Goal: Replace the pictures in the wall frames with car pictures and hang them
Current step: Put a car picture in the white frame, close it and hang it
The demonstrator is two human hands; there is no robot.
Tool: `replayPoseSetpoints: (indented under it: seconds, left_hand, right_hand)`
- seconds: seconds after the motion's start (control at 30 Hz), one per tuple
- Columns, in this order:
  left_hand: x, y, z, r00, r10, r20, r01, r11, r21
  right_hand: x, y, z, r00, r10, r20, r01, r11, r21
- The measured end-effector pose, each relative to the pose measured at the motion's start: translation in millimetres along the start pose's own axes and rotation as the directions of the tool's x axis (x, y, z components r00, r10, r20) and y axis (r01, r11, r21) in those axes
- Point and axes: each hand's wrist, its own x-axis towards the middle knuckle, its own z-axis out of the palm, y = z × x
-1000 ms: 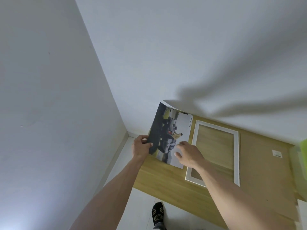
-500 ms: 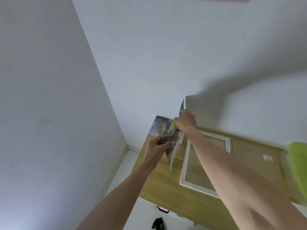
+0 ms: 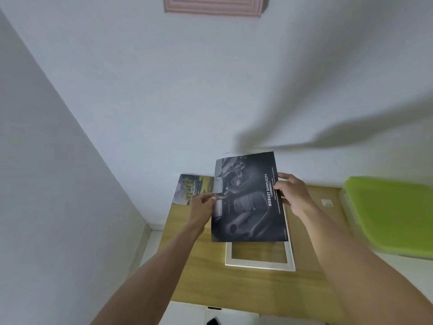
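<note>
A dark car picture (image 3: 248,202), showing a car interior and the words "ROBUST SIMPLICITY", is held flat above the wooden table (image 3: 199,277). My left hand (image 3: 202,208) pinches its left edge and my right hand (image 3: 291,193) grips its right edge. Under it lies an empty white frame (image 3: 259,265), its upper part hidden by the picture. Another picture (image 3: 192,188) with a landscape lies on the table's far left corner. A pink frame (image 3: 213,7) hangs on the wall at the top.
A green-lidded box (image 3: 389,212) stands at the right of the table. A brown backing board (image 3: 328,202) with a small label lies right of the white frame. Walls meet in a corner at the left; white floor shows below.
The picture was turned over from the pickup-truck side to the dark interior side and now lies over the white frame. The view tilted up, bringing the pink frame into sight.
</note>
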Motion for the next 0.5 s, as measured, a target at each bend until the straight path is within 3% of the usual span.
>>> replayPoseSetpoints:
  seconds: [0.2,0.37,0.5]
  left_hand:
    - [8.2,-16.1,34.1,0.999,-0.008,0.032,0.002,0.983,0.182]
    - [10.5,-29.4,54.6,0.999,-0.035,0.004,0.031,0.930,0.366]
    - [16.2,-43.0,65.6,0.998,-0.054,-0.010,0.052,0.863,0.503]
  right_hand:
    - [9.3,73.3,-27.9,0.993,0.036,-0.117,-0.064,0.965,-0.253]
    - [9.9,94.5,-33.0,0.996,0.045,-0.072,-0.074,0.875,-0.478]
    - [26.6,111.6,-35.7,0.997,0.078,-0.017,-0.074,0.827,-0.558]
